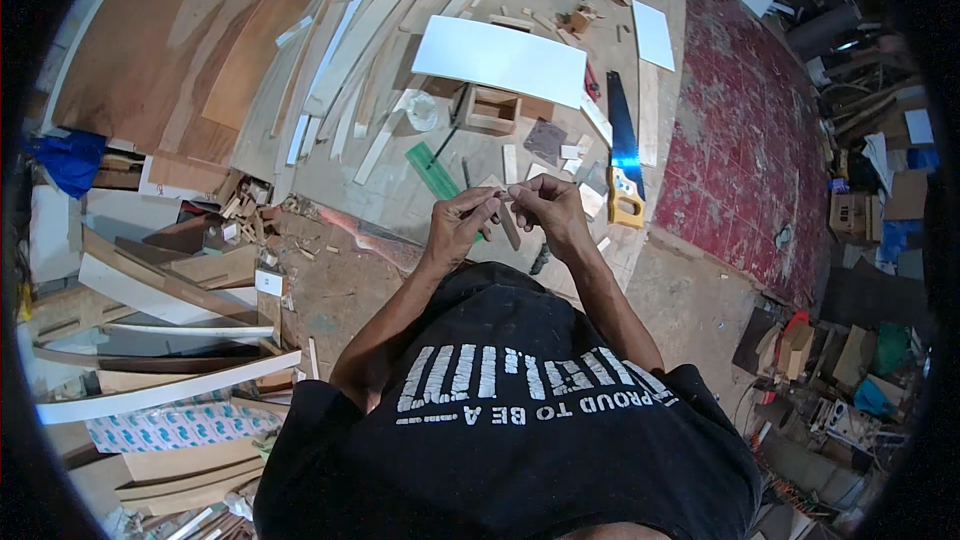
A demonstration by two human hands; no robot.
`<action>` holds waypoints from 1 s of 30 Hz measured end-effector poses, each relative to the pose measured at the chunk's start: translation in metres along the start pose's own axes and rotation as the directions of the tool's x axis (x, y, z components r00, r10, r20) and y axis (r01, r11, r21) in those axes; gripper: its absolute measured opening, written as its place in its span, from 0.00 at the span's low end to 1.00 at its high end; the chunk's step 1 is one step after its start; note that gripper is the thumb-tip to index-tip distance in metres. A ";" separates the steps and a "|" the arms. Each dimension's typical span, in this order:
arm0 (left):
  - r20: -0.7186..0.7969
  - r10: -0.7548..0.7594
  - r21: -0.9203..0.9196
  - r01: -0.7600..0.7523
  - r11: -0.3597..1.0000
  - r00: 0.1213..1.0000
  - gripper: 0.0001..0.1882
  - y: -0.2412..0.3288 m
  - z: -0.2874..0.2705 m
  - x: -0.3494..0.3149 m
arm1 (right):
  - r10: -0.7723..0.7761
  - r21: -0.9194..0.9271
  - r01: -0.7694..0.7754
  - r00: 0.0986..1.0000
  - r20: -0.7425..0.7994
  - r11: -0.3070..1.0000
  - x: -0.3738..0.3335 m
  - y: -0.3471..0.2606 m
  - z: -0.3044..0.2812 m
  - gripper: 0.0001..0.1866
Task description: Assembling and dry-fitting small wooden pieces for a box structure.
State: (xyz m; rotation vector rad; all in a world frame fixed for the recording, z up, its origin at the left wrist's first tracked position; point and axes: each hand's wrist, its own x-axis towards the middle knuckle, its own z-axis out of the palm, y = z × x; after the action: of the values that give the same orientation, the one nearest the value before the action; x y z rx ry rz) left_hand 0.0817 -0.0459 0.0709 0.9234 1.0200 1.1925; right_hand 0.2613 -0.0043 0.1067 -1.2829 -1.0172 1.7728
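My left hand [462,224] and my right hand [552,210] meet in front of my chest, over the near edge of the work surface. Both have thumb and fingers pinched together, fingertips almost touching. Whatever is between them is too small to make out. A narrow wooden strip [510,226] shows between the hands; I cannot tell whether it is held or lies below. Just right of my right hand lies a handsaw [624,130] with a yellow handle. A green flat piece [432,172] lies beyond my left hand, and a dark square sheet [546,140] beyond the right.
Farther off, a white panel [500,52] rests by a small open wooden box [493,111]. Long wood strips [375,35] and plywood sheets [160,40] fill the far left. Curved offcuts [170,380] pile up at left. Red flooring [735,140] spreads at right, with clutter [865,200] beyond.
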 end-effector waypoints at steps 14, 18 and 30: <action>-0.022 0.177 0.235 -0.167 0.958 0.984 0.20 0.031 -0.053 -0.001 | -0.113 0.070 0.105 0.986 0.121 0.992 0.011 0.001 0.048 0.09; 0.063 0.322 0.432 -0.316 0.845 0.945 0.21 0.045 -0.052 0.001 | -0.179 0.067 0.171 0.974 0.138 0.983 0.009 -0.005 0.046 0.10; 0.119 0.523 0.558 -0.493 0.667 0.844 0.23 0.068 -0.028 -0.002 | -0.290 -0.001 0.294 0.943 0.165 0.956 -0.003 -0.024 0.035 0.13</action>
State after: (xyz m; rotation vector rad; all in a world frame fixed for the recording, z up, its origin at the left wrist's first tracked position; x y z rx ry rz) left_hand 0.0360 -0.0374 0.1281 1.7604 1.2361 1.3938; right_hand 0.2306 -0.0030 0.1356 -0.9538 -1.2564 1.6569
